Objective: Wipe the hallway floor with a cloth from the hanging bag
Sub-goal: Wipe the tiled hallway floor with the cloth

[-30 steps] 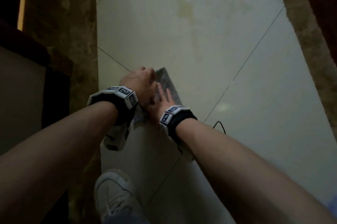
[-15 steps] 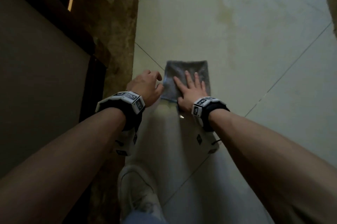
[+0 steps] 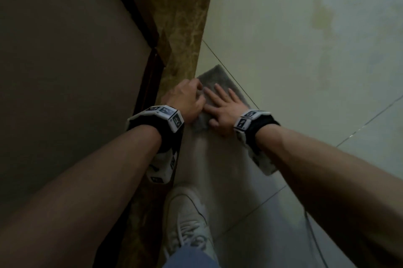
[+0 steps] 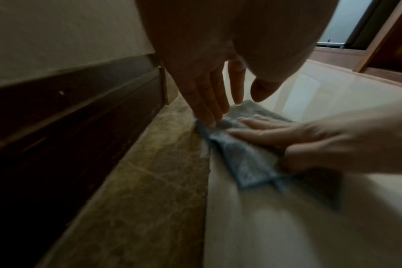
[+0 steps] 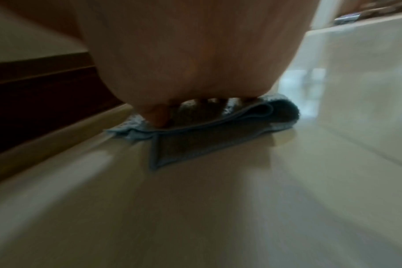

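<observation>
Shoe [image 3: 187, 217], one, white, nearest on the floor [image 3: 305, 71]. Hands, two: right hand [image 3: 224, 110] flat, fingers straight, pressing the cloth [image 3: 212, 77]; left hand [image 3: 187, 99] fingertips touching its left edge. Cloth, one, grey, folded, on pale tile beside the brown border [image 3: 183, 27]. Wall [image 3: 65, 49] left.

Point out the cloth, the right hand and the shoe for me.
cloth [image 3: 214, 77]: head view, bare far corner.
right hand [image 3: 224, 110]: head view, back of hand.
shoe [image 3: 187, 219]: head view, laced upper.
</observation>
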Available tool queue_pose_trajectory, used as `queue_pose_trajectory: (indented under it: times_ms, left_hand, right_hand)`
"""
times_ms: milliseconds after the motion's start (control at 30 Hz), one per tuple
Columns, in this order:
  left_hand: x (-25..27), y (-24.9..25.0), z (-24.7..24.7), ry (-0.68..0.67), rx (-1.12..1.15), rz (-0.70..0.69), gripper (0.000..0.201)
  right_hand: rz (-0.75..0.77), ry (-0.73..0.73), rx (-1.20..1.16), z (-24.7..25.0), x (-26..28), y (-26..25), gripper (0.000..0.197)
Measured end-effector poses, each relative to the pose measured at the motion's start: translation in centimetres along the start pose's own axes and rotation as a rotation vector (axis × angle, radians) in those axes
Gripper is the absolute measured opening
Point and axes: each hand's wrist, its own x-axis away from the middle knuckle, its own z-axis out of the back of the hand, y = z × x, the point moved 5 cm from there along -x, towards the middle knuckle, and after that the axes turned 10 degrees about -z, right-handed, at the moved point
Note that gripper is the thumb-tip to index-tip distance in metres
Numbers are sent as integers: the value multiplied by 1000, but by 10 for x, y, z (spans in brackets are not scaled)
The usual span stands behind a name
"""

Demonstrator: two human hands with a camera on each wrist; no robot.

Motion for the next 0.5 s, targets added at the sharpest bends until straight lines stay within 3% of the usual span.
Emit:
queue_pose_trajectory:
  times_ms: [167, 267, 333, 500]
  left_hand:
    - [0, -7, 6, 11, -1, 23, 32]
    - [1, -7, 4, 5, -6, 23, 33]
    - [1, -6, 4, 2, -16, 13, 33]
    - [-11, 3, 9, 10, -16, -17, 29]
  right_hand:
    - [-370, 51, -250, 8, 6, 70, 71]
    - [-450, 28, -307, 9, 6, 74, 73]
    - [-418, 25, -286, 8, 4, 54, 75]
    - [-120, -18, -91, -12, 21, 0, 77]
